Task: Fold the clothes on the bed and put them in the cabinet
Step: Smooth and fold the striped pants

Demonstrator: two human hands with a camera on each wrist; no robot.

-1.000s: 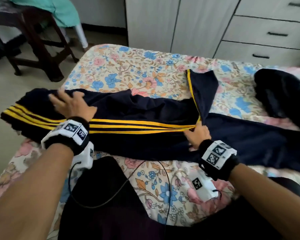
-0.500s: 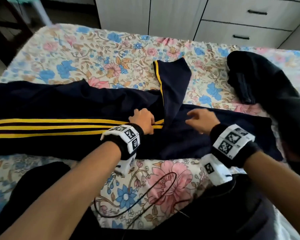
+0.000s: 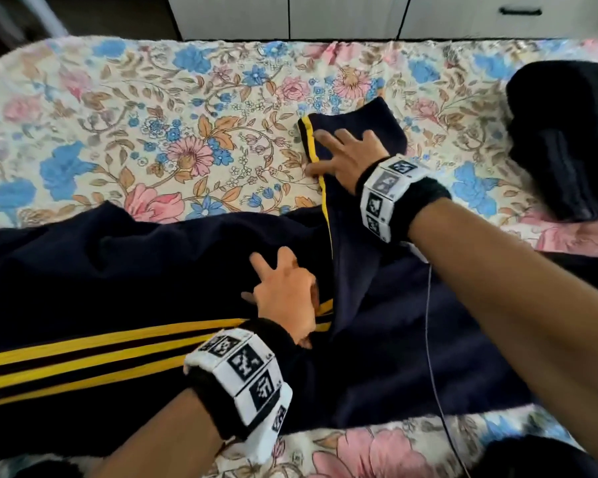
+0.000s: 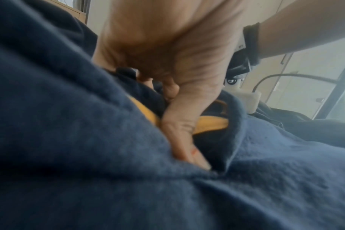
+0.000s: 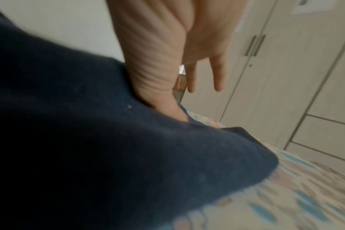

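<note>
Head view, hands [image 3: 346, 157] flat on navy trousers [image 3: 118, 270]

A white band with black-and-white squares sits on each wrist – one band [image 3: 242, 374] low in the middle, the other band [image 3: 390, 191] higher up and to the right. A thin wire [image 3: 428, 339] hangs down from the right band and runs off the bottom edge.

Far back on the left is a white leg [image 3: 50, 15], tilted, standing on a dark floor [image 3: 118, 12].

The left wrist view shows a small white box [image 4: 248, 99] with a black cord [image 4: 276, 77] bending out of its top. The right wrist view shows a white paper [image 5: 317, 6] stuck up high – it is too blurry to read.
</note>
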